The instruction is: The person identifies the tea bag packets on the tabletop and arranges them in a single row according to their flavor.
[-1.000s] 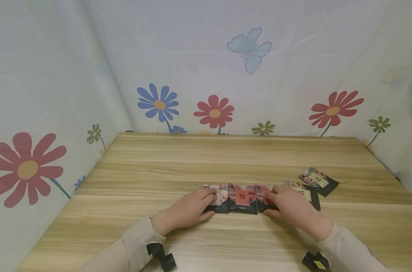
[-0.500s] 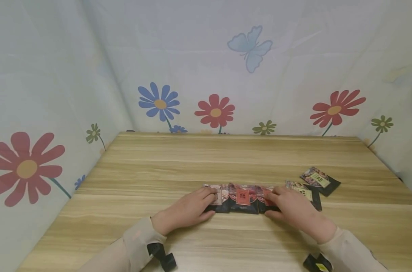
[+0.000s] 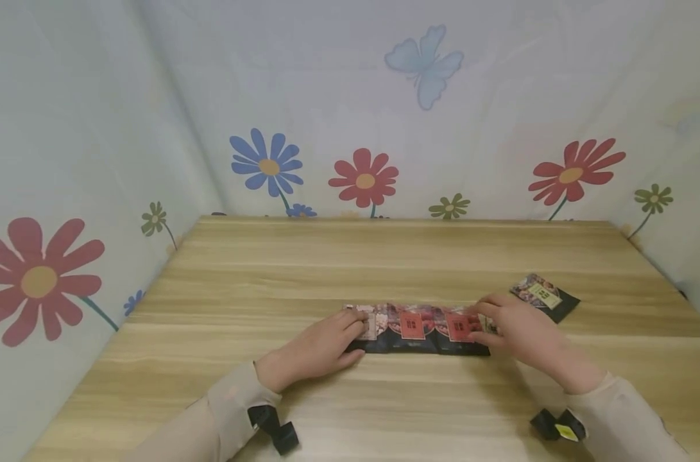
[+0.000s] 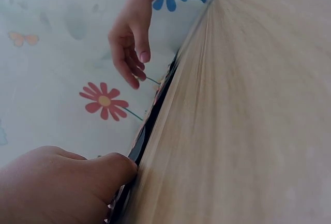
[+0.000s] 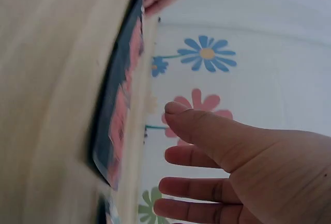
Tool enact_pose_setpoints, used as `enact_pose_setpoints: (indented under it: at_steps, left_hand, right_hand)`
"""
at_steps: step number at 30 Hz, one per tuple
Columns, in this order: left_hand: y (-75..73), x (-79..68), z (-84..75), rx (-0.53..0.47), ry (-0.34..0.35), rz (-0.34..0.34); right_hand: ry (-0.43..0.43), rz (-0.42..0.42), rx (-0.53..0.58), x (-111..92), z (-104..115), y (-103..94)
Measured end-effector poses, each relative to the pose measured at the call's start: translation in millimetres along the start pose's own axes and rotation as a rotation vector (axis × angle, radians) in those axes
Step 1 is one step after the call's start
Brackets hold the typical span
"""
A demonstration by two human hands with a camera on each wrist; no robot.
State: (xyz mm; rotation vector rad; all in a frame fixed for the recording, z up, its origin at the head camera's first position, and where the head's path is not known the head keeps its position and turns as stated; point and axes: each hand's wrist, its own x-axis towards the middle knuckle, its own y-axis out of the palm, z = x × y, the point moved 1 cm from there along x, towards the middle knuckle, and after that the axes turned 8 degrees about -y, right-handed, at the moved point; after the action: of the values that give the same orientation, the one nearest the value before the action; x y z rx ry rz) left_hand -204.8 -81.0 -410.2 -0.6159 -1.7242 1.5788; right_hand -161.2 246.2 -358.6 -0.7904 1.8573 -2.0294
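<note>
Left packet (image 3: 380,333): black at the bottom, blotchy pink and white on top, pale label
Middle packet (image 3: 412,327): black at the bottom, dark red picture, bright red label
Third packet (image 3: 459,329): black and red too, with a red label
Farthest packet (image 3: 545,297): black, speckled brown picture, yellow-green label
Table (image 3: 303,269): light yellow-brown, with streaky wood lines
Cloth (image 3: 326,77): white, covered in flowers (image 3: 364,181) of red, blue and green
Big butterfly (image 3: 425,64): pale blue
Small butterfly (image 4: 23,39): orange
Sleeves (image 3: 242,398): plain beige
Right wrist camera (image 3: 548,425): black, with a yellow patch
</note>
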Motion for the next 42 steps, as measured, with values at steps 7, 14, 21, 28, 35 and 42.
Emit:
enact_pose_setpoints:
  at_steps: [7,14,21,28,35,42]
  left_hand:
    - [-1.4,-0.1,0.3,-0.01,-0.011,0.025]
    - [-2.4,0.6,0.9,-0.01,-0.016,0.026]
    - [-1.9,1.4,1.0,-0.009,-0.012,0.032]
    - [-2.8,0.5,-0.1,-0.008,-0.016,0.037]
    - [-2.9,0.0,-0.4,-0.01,-0.019,0.035]
    - [-1.7,0.2,0.1,-0.015,-0.012,0.022]
  right_hand:
    - [0.055,0.071,0.087,-6,-22,-9.7]
    - [0.058,0.14,0.12,-9,-40,-10.8]
    - [0.046,0.172,0.206,-15,-55,-7.0]
    - [0.024,0.24,0.244,-19,-64,-5.5]
    - [0.025,0.259,0.236,-19,-68,-2.0]
    - [0.038,0.26,0.213,-20,-68,2.6]
